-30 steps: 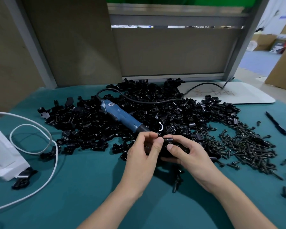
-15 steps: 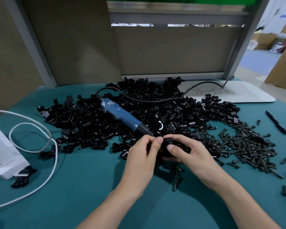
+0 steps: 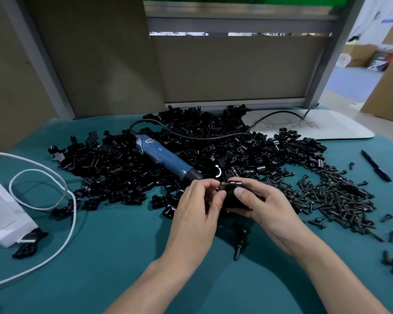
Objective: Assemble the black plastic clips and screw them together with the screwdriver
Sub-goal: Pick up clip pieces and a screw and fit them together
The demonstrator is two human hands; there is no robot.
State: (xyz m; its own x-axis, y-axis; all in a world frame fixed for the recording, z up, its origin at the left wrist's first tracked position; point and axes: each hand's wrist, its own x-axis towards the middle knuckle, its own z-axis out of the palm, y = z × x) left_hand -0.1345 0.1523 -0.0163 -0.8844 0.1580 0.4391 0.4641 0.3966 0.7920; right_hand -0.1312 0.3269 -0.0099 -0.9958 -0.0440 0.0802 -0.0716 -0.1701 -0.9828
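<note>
Just in front of the big heap of black plastic clips [image 3: 213, 150], my right hand [image 3: 266, 207] grips a black clip assembly [image 3: 233, 196]. My left hand [image 3: 197, 205] pinches a small screw [image 3: 221, 185] at the assembly's top edge, fingertips touching it. The blue electric screwdriver [image 3: 166, 158] lies on the heap, its tip pointing toward my hands, its black cord looping back. A pile of black screws [image 3: 336, 196] lies to the right of my hands. Most of the held assembly is hidden by my fingers.
Teal cloth covers the table [image 3: 100, 268]. A white box [image 3: 2, 211] and white cable [image 3: 73, 214] are at the left. A white board [image 3: 315, 130] lies at the back right, a black pen [image 3: 376, 165] at the right. Loose screws [image 3: 239, 243] lie beneath my hands.
Both hands have lifted slightly and moved a little away from me with the assembly. My left fingers have shifted to pinch at its top edge.
</note>
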